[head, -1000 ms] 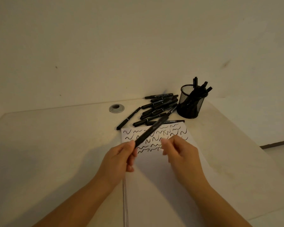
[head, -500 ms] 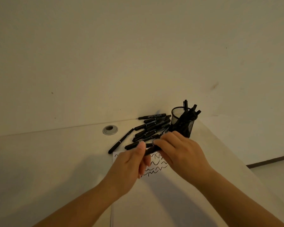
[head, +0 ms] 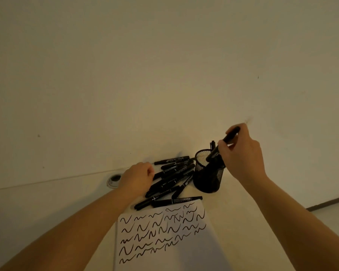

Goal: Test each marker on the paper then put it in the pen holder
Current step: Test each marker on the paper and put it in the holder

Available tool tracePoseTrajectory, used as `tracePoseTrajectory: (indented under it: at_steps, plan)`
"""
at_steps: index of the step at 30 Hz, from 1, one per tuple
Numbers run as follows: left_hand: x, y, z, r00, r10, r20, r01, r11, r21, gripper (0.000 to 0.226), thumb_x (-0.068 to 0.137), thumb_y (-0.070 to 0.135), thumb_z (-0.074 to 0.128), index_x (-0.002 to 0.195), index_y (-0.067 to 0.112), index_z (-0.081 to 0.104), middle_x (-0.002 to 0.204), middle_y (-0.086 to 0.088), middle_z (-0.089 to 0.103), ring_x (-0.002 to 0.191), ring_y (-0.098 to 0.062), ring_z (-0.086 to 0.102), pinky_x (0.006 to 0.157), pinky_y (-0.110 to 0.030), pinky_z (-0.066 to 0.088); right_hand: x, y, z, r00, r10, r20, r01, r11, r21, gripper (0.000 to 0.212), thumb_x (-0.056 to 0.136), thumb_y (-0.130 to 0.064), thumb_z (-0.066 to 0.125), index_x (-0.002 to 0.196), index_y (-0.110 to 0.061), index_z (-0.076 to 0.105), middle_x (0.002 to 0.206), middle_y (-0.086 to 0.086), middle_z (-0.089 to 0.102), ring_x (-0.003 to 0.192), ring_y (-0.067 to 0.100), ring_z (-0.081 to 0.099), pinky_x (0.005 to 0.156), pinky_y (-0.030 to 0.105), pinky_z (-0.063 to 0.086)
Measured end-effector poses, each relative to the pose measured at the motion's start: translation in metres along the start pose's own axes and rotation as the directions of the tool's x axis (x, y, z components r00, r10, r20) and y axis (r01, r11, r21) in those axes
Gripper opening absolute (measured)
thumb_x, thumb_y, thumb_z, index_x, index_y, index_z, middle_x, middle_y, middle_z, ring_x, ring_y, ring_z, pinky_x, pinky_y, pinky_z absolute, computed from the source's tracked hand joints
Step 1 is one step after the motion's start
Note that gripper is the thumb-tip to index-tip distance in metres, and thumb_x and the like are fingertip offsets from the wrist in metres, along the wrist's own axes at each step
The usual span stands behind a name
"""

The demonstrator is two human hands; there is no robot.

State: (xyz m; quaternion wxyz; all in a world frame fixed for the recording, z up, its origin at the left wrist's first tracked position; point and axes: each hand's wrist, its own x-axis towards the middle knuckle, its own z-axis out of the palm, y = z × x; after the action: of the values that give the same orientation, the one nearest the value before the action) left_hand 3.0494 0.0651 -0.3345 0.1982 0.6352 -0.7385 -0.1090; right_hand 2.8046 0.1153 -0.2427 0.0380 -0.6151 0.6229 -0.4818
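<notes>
White paper (head: 170,249), nearest the viewer and in front of the pen holder (head: 208,174), carries rows of black squiggles, presumably one trial stroke per marker tested; its lower part is bare, leaving room for further strokes; loose markers (head: 171,179), a heap of black barrels, lie on the desk (head: 47,208) just left of the pen holder and just beyond the paper's far edge, probably so that each untested one is within reach of both; left hand (head: 137,178), at the left edge of that heap, has its fingers curled down onto the barrels; whether it already grips one cannot be told; a round grommet (head: 114,179) sits in the desk beyond this hand; right hand (head: 241,153), above and right of the pen holder, pinches the held marker (head: 222,145), tilted with its lower end inside the mesh rim, judged to be the deposit step; other markers stand inside.
</notes>
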Motion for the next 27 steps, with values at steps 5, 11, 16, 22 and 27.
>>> tracePoseTrajectory:
  at_steps: [5, 11, 16, 22, 27]
  plan:
    - [0.024, -0.017, 0.016, 0.999, 0.025, 0.039, -0.028, 0.996, 0.089, 0.023, 0.093, 0.03, 0.046, 0.113, 0.021, 0.053, 0.112, -0.002, 0.053, 0.099, -0.019, 0.052, 0.082, -0.036, 0.048, -0.004, 0.018, 0.02, 0.992, 0.03, 0.123, -0.021, 0.998, -0.067, 0.015, 0.093, -0.029, 0.047, 0.098, -0.015, 0.045, 0.075, 0.007, 0.062, 0.066, 0.023, 0.059, 0.056, 0.04, 0.052]
    - [0.037, -0.02, 0.026, 0.989, 0.024, 0.145, -0.042, 0.992, 0.121, 0.025, 0.09, 0.038, 0.05, 0.107, 0.02, 0.056, 0.111, -0.004, 0.053, 0.098, -0.019, 0.051, 0.082, -0.032, 0.045, -0.004, 0.024, 0.033, 0.968, -0.005, 0.25, 0.077, 0.957, -0.28, 0.02, 0.092, -0.03, 0.044, 0.1, -0.015, 0.056, 0.08, 0.0, 0.051, 0.08, 0.018, 0.049, 0.06, 0.029, 0.042]
    - [0.038, -0.018, 0.03, 0.991, 0.051, 0.126, -0.067, 0.989, 0.131, 0.025, 0.088, 0.038, 0.054, 0.102, 0.018, 0.056, 0.107, -0.004, 0.052, 0.095, -0.019, 0.051, 0.079, -0.032, 0.045, -0.004, 0.024, 0.038, 0.962, -0.031, 0.272, 0.143, 0.905, -0.401, 0.025, 0.09, -0.033, 0.047, 0.103, -0.016, 0.062, 0.084, -0.005, 0.053, 0.098, 0.016, 0.046, 0.073, 0.031, 0.046]
    - [0.034, -0.017, 0.028, 0.992, -0.008, 0.122, 0.0, 0.998, 0.066, 0.023, 0.094, 0.029, 0.046, 0.105, 0.01, 0.054, 0.101, -0.009, 0.061, 0.084, -0.018, 0.054, 0.07, -0.028, 0.041, -0.007, 0.025, 0.037, 0.955, -0.055, 0.292, 0.187, 0.876, -0.444, 0.025, 0.09, -0.036, 0.047, 0.106, -0.02, 0.059, 0.102, -0.003, 0.062, 0.103, 0.015, 0.045, 0.075, 0.028, 0.045]
    - [0.021, -0.018, -0.005, 0.996, -0.008, -0.091, 0.011, 0.999, 0.03, 0.021, 0.095, 0.031, 0.044, 0.105, 0.013, 0.052, 0.101, -0.005, 0.059, 0.079, -0.014, 0.047, 0.066, -0.027, 0.036, -0.015, 0.018, 0.026, 0.96, -0.17, 0.223, 0.247, 0.889, -0.385, 0.026, 0.09, -0.023, 0.051, 0.114, -0.015, 0.055, 0.11, 0.0, 0.056, 0.102, 0.016, 0.045, 0.079, 0.023, 0.038]
